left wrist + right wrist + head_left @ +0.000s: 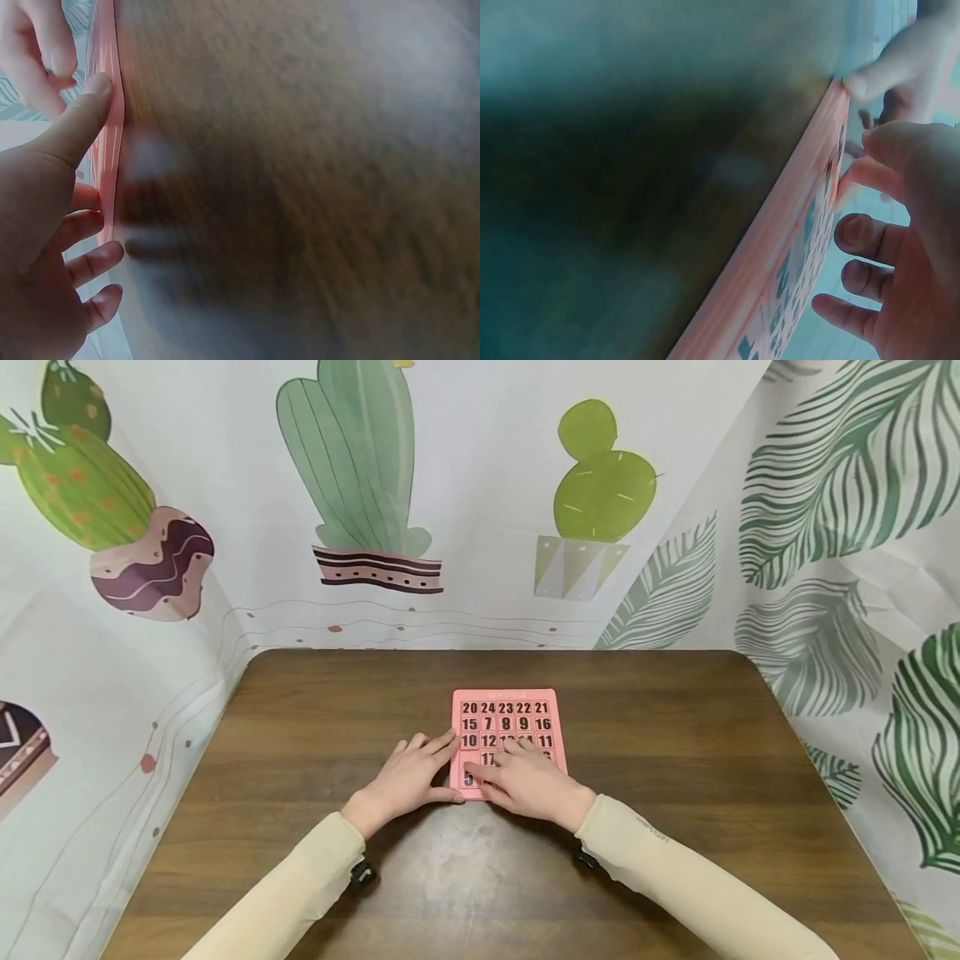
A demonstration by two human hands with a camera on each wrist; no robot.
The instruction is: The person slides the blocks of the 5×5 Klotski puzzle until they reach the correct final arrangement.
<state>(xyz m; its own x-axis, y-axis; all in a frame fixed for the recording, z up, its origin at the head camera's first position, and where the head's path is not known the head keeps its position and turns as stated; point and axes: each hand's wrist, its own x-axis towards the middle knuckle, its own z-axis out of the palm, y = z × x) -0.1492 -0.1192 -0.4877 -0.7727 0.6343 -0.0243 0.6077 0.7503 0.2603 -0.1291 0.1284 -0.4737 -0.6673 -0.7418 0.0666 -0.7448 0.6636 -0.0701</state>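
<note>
A pink sliding number puzzle point(506, 693) lies on the table, its black-numbered tiles set in rows. My left hand point(405, 781) is at its left side, fingertips against the left edge and thumb by the near left corner. In the left wrist view, the thumb point(94, 94) rests on the puzzle's pink side point(111, 150). My right hand point(531, 781) lies over the lower right tiles and hides several of them. Its index finger reaches left to just above the tile marked 5 point(468, 780), beside a plain pink cell. The other fingers are spread in the right wrist view.
The brown wooden table point(337, 710) extends around the puzzle on all sides. Behind it hangs a white cloth point(480, 527) printed with cacti and leaves. A small dark device point(363, 872) sits under the left wrist.
</note>
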